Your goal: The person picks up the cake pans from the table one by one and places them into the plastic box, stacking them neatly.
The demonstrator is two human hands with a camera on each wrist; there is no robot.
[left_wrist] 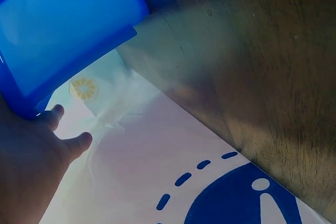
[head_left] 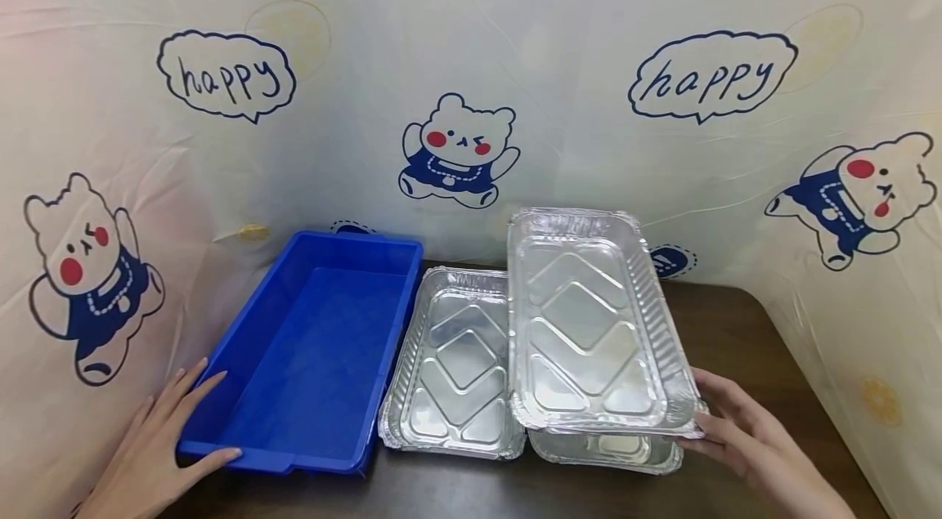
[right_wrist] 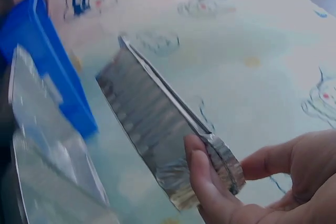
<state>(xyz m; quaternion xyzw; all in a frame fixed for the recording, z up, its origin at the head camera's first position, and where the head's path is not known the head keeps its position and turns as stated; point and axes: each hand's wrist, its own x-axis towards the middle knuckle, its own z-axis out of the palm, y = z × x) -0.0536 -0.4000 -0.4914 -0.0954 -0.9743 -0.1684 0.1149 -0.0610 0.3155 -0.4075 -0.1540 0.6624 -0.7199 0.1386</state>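
At the near right corner of a foil pan [head_left: 589, 331], my right hand [head_left: 751, 433] grips the rim between thumb and fingers. That pan is tilted and raised over another foil pan [head_left: 567, 449], whose far part it hides. The right wrist view shows the held pan's ribbed side [right_wrist: 152, 114] with the thumb along it. My left hand [head_left: 158, 437] spreads around the near left corner of an empty blue plastic tray [head_left: 324, 364], thumb at the front rim and fingers along the left side. In the left wrist view, two fingertips [left_wrist: 79, 144] reach past the tray's corner.
Between the blue tray and the raised pan lies a further foil pan [head_left: 464, 368], partly overlapped by the raised one. The dark wooden table [head_left: 724, 331] ends at a printed cloth [head_left: 574, 29] hanging behind and on both sides.
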